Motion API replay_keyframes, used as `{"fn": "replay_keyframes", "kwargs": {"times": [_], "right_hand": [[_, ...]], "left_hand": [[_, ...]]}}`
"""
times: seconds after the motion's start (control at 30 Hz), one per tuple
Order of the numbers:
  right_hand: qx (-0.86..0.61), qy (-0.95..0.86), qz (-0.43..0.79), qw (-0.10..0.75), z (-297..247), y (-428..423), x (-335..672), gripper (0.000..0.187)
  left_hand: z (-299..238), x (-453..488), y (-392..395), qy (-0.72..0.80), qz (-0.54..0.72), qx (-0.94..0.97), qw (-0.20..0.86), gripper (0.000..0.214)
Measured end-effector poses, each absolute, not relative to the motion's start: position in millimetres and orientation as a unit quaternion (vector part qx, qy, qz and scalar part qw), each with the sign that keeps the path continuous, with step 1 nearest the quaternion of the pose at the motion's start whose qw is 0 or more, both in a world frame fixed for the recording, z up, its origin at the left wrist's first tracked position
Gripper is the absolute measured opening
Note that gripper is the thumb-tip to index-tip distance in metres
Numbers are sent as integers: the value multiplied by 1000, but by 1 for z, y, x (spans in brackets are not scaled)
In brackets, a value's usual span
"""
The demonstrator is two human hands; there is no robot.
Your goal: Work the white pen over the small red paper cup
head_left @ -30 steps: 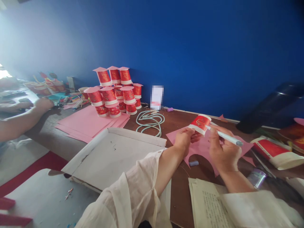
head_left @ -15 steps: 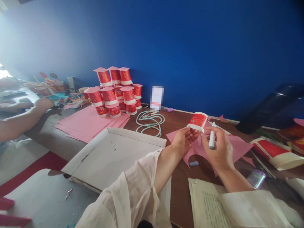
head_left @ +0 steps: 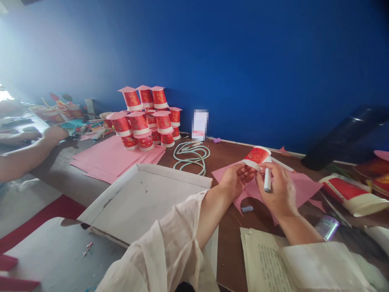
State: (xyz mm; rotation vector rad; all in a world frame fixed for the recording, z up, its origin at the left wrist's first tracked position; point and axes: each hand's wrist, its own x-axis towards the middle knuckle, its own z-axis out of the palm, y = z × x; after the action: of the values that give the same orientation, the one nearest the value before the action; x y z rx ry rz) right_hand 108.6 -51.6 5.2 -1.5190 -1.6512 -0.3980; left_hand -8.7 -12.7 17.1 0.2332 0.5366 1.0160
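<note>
Head view: the left hand (head_left: 235, 180) is half curled, palm up, and has hold of a red cup (head_left: 257, 155) by its white band. The right hand (head_left: 279, 190) is mostly closed, with a white marker (head_left: 267, 175) pinched between thumb and fingers. The red cup is held up near the pink paper (head_left: 304, 184) on the brown surface (head_left: 227, 263). It is likely held by one end so the red side is not covered. The stacked cups (head_left: 139, 123) stand well away, maybe so no arm bumps them. The red cup is tipped over: its white band points toward the person, and its long line runs away and a bit right. The white marker's gray end points toward the person. I can't tell if its other end touches the red cup.
</note>
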Motion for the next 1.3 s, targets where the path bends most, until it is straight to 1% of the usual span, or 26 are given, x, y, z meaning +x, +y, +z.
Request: {"fn": "replay_keyframes", "kwargs": {"times": [0.13, 0.3, 0.53, 0.67, 0.87, 1.0, 1.17, 1.3], "right_hand": [[-600, -672, -178, 397, 5, -51, 110, 22], [-601, -676, -186, 384, 4, -52, 112, 23], [-607, -676, -198, 369, 3, -53, 114, 23], [-601, -668, -197, 391, 6, -54, 111, 26], [-580, -633, -195, 474, 12, -55, 104, 33], [-563, -623, -201, 504, 13, -55, 101, 33], [-565, -624, -209, 498, 11, -55, 102, 21], [-584, -618, -209, 483, 9, -55, 103, 19]], "left_hand": [[17, -8, -13, 241, 480, 138, 832, 15], [13, -4, -14, 236, 489, 194, 817, 7], [8, -4, -14, 229, 497, 275, 791, 21], [6, -4, -13, 234, 510, 261, 786, 20], [4, -2, -11, 248, 527, 243, 776, 18], [3, -2, -11, 238, 530, 251, 774, 20], [1, -2, -11, 238, 526, 266, 772, 25], [-1, -2, -10, 237, 524, 270, 772, 28]]}}
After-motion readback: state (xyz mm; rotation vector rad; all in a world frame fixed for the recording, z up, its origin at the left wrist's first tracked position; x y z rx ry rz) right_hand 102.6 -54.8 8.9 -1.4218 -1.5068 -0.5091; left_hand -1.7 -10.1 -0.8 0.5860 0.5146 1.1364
